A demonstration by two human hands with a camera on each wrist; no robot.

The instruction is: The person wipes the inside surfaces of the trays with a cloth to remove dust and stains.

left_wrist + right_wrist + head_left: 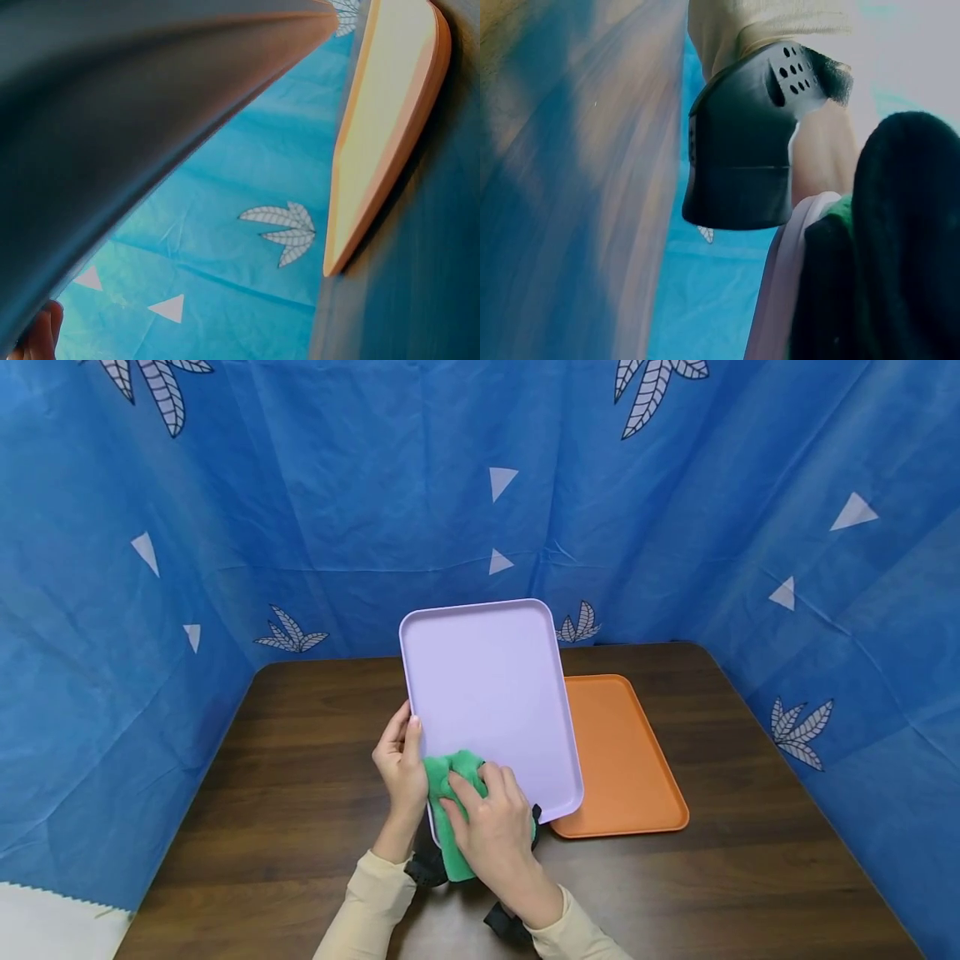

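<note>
A light purple rectangular tray (487, 693) is tilted up above the table, its inner face toward me. My left hand (401, 768) grips its left side, thumb on the rim and fingers behind. In the left wrist view the tray's shaded underside (150, 112) fills the upper left, with fingertips (45, 334) at its edge. My right hand (498, 827) holds a green cloth (442, 777) with bent fingers against the tray's lower left corner. Part of the cloth hangs below that corner. The right wrist view shows the tray's rim (780, 277) and a bit of green.
An orange tray (618, 760) lies on the brown wooden table (315, 777), partly hidden behind the purple one. Blue patterned curtain (360, 510) surrounds the table at the back and sides. A black wrist mount (739, 165) sits on my left wrist.
</note>
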